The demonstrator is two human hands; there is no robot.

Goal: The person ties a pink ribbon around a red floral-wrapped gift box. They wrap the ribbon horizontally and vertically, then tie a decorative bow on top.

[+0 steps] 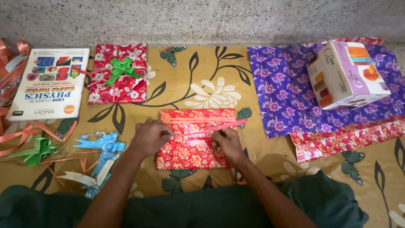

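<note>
Ribbon (219, 128) ends hidden under both hands' grip on red parcel (192, 143).

the red flowered parcel (192, 143) is wrapped in glossy paper, crossed by a thin shiny ribbon (219, 126). the purple sheet (282, 97) is smooth, glossy paper. the box (346, 76) is matt card. the floor covering (202, 80) looks slick and printed; the wall (202, 19) is rough, speckled stone.

home floor setup: patterned floor mat (198, 80) by speckled wall (202, 19), schoolbook (48, 82), wrapping paper sheets (287, 93) around.
</note>
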